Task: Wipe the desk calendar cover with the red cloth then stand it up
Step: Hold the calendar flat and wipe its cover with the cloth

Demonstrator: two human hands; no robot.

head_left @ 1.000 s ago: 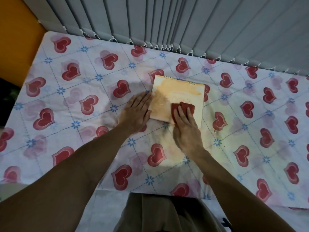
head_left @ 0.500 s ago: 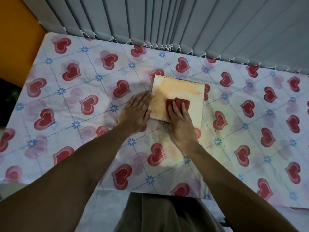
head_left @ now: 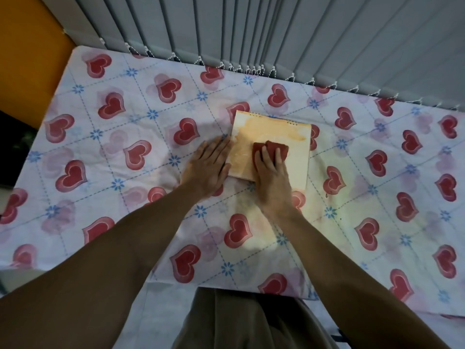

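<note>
Red cloth (head_left: 271,150) sits pressed under your right hand (head_left: 273,178) on the calendar (head_left: 297,147), which lies flat mid-desk. Your left hand (head_left: 207,170) rests open and flat against its left edge. Push hard and the calendar could slide on the loose heart-print sheet (head_left: 125,137).

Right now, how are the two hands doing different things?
The right hand lies on the desk calendar and presses the red cloth onto its cover. The left hand holds nothing; it lies flat on the heart-print cloth, against the calendar's left edge. Both are palm-down.
</note>
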